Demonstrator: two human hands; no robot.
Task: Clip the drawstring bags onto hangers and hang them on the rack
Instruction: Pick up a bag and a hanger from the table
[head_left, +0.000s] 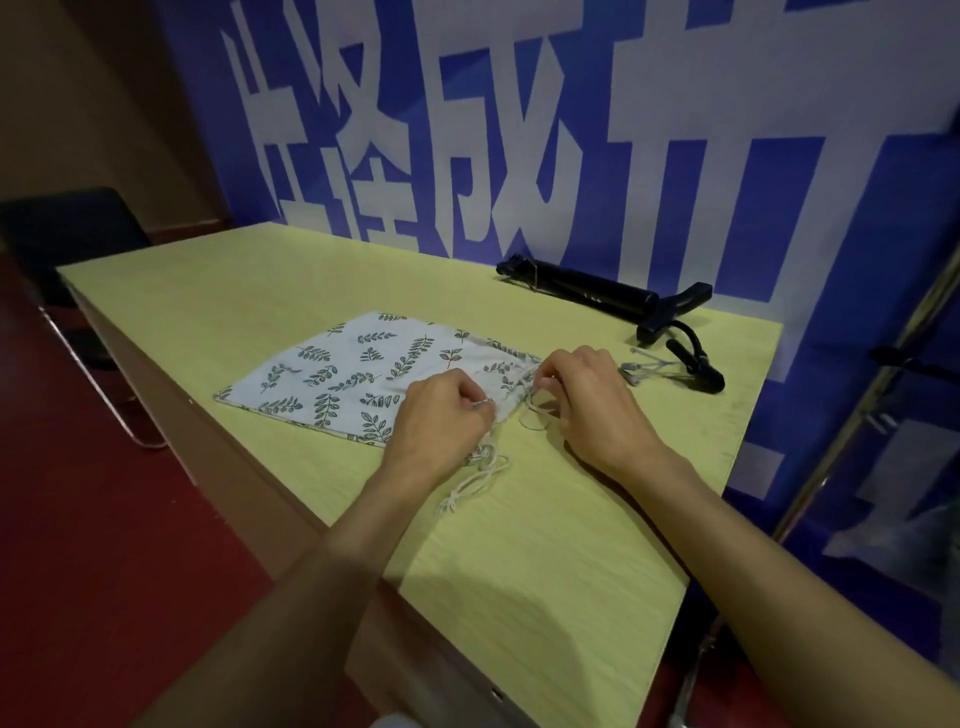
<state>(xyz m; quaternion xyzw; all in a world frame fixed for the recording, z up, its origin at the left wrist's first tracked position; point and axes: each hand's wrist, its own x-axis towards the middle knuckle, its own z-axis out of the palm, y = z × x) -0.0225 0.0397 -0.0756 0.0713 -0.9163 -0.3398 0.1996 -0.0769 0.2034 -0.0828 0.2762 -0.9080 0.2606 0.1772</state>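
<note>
Your drawstring bag (363, 369) lies flat on the yellow-green table (545, 545). It's white w/ green leaf prints, and its open end points toward your hands. Your L hand (441, 410) sits on the near corner of that end. Its fingers are curled and pinch the cloth edge. Your R hand (587, 400) is at the far corner. Its fingers are curled too and pinch the cord (535, 415) right where it comes out of the bag. A loop of that cord lies btw your two hands. More cord lies in a loose tangle on the table just below your L hand.

Just past your R hand lie some small grey bits (636, 369), maybe hanger clips, too small to tell. Behind them, near the back edge, a black air pump (597, 293) lies on its side w/ its hose curled beside it. A blue banner (675, 156) w/ big white letters stands behind the table. A black chair (67, 228) is at the far left on the red floor (104, 519). A shiny metal pole (841, 441) leans at the right.
</note>
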